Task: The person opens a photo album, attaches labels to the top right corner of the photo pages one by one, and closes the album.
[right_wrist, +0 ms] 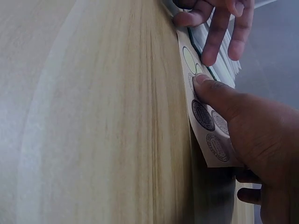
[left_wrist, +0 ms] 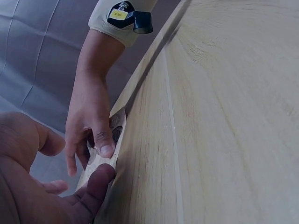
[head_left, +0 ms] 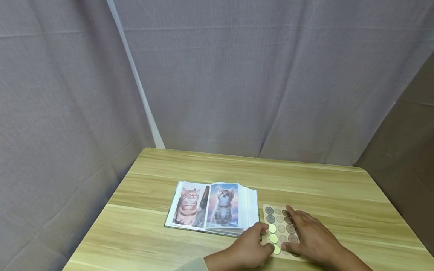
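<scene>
A cream sheet of round stickers (head_left: 282, 228) lies at the front right, with dark printed circles and several plain yellow ones down its left column. My right hand (head_left: 313, 235) holds the sheet from the right. The right wrist view shows its thumb (right_wrist: 212, 88) pressing on top, with other fingers partly hidden below. At the sheet's left edge is my left hand (head_left: 249, 244), thumb and forefinger spread apart. Its thumb (left_wrist: 100, 179) touches the edge in the left wrist view, while the other fingers stay apart from it. The sheet's near right end is raised from the table.
Just left of the sheet, an open photo album (head_left: 249, 207) shows two cat pictures; its right side nearly meets my left hand. Both lie on a wood-grain table (head_left: 135, 226). Grey curtains (head_left: 217, 94) hang behind the table and along its sides.
</scene>
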A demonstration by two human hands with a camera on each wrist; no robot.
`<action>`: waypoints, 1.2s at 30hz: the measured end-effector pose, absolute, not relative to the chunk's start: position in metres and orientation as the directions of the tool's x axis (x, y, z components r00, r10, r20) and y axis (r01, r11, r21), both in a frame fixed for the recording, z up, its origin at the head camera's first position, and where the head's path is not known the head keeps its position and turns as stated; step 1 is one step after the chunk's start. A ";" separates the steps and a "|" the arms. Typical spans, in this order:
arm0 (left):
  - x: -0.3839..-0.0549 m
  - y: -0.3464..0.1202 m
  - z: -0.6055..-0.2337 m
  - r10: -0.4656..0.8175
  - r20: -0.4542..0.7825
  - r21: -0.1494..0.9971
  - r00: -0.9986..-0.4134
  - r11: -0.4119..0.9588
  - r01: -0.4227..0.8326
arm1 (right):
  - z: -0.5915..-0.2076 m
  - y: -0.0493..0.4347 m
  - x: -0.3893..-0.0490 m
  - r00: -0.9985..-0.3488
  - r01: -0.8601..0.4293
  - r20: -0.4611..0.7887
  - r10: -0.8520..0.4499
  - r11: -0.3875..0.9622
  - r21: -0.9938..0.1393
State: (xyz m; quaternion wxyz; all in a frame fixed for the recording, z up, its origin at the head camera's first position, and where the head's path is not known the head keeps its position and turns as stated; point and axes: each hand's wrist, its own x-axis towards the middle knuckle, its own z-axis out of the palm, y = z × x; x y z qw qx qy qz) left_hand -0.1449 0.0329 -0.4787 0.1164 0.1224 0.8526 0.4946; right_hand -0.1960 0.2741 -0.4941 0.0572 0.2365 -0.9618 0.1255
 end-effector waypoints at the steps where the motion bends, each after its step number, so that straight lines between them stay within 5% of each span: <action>1: -0.145 0.033 -0.478 0.318 -0.079 0.873 -0.945 0.479 0.088 | -0.494 0.274 -0.196 -0.881 -0.469 0.170 -0.441 0.857 -0.213; 21: -0.153 0.050 -0.479 0.184 -0.070 0.958 -0.980 0.288 -0.014 | -0.494 0.272 -0.194 -0.884 -0.465 0.179 -0.432 0.855 -0.232; 36: -0.159 0.057 -0.481 0.129 0.026 0.976 -0.991 0.211 0.053 | -0.494 0.274 -0.193 -0.887 -0.460 0.178 -0.426 0.851 -0.255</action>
